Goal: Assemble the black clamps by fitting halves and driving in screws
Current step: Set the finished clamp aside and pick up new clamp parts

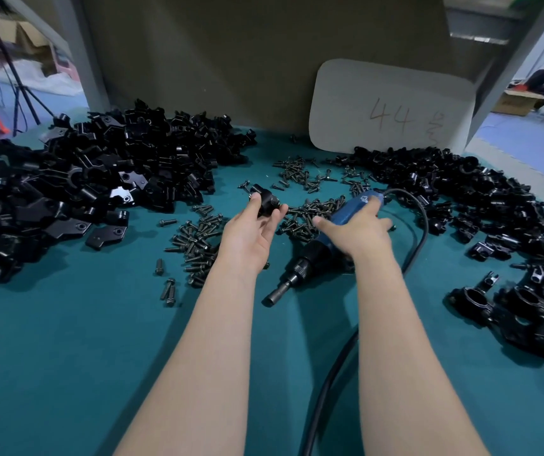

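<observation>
Two bare forearms (pixel 218 340) are seen reaching forward from the bottom edge over a teal counter (pixel 66 357), and a black cable (pixel 330 366) is laid between them, curving up and round to the right.

The cable is joined to the back end of an electric screwdriver (pixel 310 258), which is held low over the counter with its socket tip pointed toward the camera and to the left. Its blue body is covered by the right hand (pixel 359 225); the grip is clamped round the tool, with the thumb stretched out to the left.

A small black clamp (pixel 265 200) is pinched in the grip of the left hand (pixel 251 225), between the thumb on the left and the fingertips on the right, and is held just above the counter, beyond the screwdriver's tip and to its left.

Dark screws (pixel 198 238) are scattered under and beyond both hands. A large heap of black clamp halves (pixel 99 179) is piled at the left, and a second spread of black parts (pixel 461 192) is strewn along the right, with ring-shaped pieces (pixel 527 307) nearer the camera. A pale card (pixel 392 106) marked "44" is propped against the back panel.
</observation>
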